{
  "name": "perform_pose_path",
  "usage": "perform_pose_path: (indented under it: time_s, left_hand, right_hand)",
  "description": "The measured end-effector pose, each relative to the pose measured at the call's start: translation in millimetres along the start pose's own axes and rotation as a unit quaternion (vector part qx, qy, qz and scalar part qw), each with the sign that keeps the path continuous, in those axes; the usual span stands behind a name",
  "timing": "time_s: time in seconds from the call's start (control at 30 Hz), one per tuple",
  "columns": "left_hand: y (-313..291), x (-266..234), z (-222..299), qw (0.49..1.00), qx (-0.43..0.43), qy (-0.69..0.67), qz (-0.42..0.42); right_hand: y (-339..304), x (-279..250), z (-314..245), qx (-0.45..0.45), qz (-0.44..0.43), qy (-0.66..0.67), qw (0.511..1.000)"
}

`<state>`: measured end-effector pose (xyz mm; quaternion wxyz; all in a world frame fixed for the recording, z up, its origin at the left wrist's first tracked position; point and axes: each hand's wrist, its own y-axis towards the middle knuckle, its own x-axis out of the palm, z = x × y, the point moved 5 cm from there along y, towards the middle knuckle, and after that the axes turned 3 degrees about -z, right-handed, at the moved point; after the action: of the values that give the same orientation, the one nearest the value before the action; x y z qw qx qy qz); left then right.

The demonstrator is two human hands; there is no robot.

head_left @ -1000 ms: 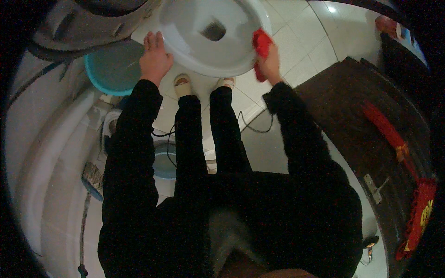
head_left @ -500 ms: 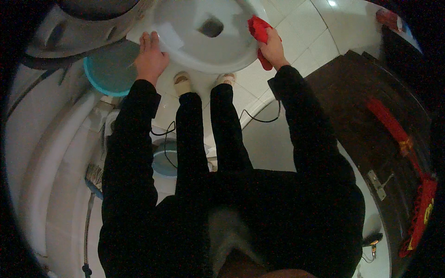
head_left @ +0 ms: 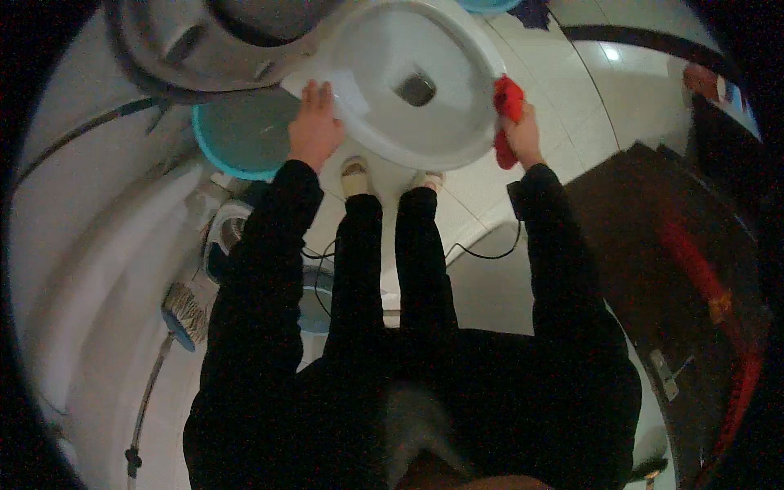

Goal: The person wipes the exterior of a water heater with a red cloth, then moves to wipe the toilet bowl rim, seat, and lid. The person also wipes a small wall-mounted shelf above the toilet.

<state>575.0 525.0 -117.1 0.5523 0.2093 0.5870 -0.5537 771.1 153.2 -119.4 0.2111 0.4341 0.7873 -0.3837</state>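
Note:
A white toilet bowl fills the upper middle, with a dark drain opening in it. My right hand is closed around a bunched red cloth, which lies against the outer side of the right rim. On the bowl's left side my left hand rests at the white ceramic edge, its fingers stretched out and nothing in it. My thumb there points toward the bowl. The inside of my right grip is hidden by the cloth.
A turquoise-rimmed basin stands left of the bowl, beneath a large grey rounded body. A mop leans at the left. Thin black cable hangs near my legs. A dark door is at the right.
The view has shifted, so the bowl and both hands appear lower and farther right. Against the bowl, both hands keep nearly the same places, the right still gripping the red cloth.

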Motion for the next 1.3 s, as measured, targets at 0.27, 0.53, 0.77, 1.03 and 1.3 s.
perform_pose_path:
  time_s: [0.27,0.53,0.77,1.03,1.3]
  left_hand:
    - [2.2,-20.2,-6.9,0.997,-0.017,-0.074,-0.027]
    - [1.2,-8.4,-22.8,0.994,0.023,-0.1,0.033]
    - [3.4,-20.2,-13.1,0.993,0.013,-0.12,0.014]
    - [-0.8,-24.5,-10.6,0.993,0.03,-0.109,0.036]
    - [-2.7,-19.7,-14.0,0.981,0.026,-0.17,0.091]
  right_hand:
    - [87.9,22.7,-184.6,-0.311,0.088,-0.196,0.926]
    - [152.7,119.8,-270.8,-0.193,0.08,-0.343,0.916]
    - [83.2,188.4,-274.2,-0.237,-0.045,-0.272,0.932]
    - [107.6,145.5,-264.4,-0.32,-0.084,-0.372,0.867]
    - [65.6,197.0,-259.0,-0.333,-0.046,-0.254,0.907]
